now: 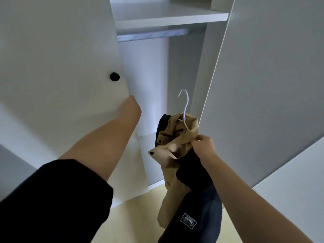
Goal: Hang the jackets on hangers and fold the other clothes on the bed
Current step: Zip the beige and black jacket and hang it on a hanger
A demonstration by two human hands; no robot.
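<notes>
Left hand (132, 106) raised to the edge of the white left wardrobe door (61, 67), fingers hooked round that edge and hidden behind it. Right hand (204, 146) lower and nearer, thumb and fingertips pinching a bunched fold of the tan jacket (175, 142).

Tan jacket held up in front of the open wardrobe, on a white wire hanger (184, 106) with its hook standing free above the collar; hanger shoulders buried in the cloth. Two dark buttons (151, 153) on the tan front. Dark navy garment (198, 207) hanging together with it, partly behind and partly wrapped over; no telling whether on a hanger of its own. Square patch (188, 223) with a pale border and a round emblem on the navy cloth, lettering too small to read. Lower ends of both garments cut off by the frame.

Black round knob (114, 76) on the left door. Inside, a white shelf (168, 16) with a pale rail (152, 35) beneath it, blurred. Right door (271, 85) swung open. Black sleeve (52, 199) on the left upper arm. Pale floor (136, 216) below.
</notes>
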